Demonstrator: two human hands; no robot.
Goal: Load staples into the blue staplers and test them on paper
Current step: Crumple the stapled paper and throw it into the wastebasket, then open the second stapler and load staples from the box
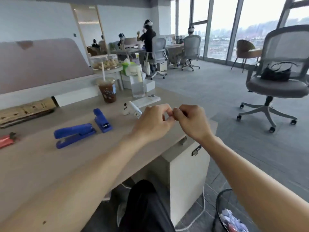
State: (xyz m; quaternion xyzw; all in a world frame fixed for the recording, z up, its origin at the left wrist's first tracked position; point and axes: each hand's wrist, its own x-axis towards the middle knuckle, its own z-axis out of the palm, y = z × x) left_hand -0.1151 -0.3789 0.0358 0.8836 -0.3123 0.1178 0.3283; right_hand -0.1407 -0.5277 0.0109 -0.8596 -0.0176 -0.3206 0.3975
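Note:
Two blue staplers lie on the wooden desk (41, 164). The larger stapler (74, 135) lies closed at left centre. The smaller stapler (102, 120) sits just beyond it, its metal front showing. My left hand (153, 123) and my right hand (192, 122) meet over the desk's right corner, fingertips together. They pinch something very small between them (173, 113); it is too small to name, possibly staples. No sheet of paper shows on the desk.
An iced coffee cup with straw (107, 91), a white tube and small white figure (132, 110), a glass (138, 87), boxes and a snack jar stand behind. A red object (7, 140) lies far left. A waste basket (230, 213) sits below right; an office chair (277, 84) stands right.

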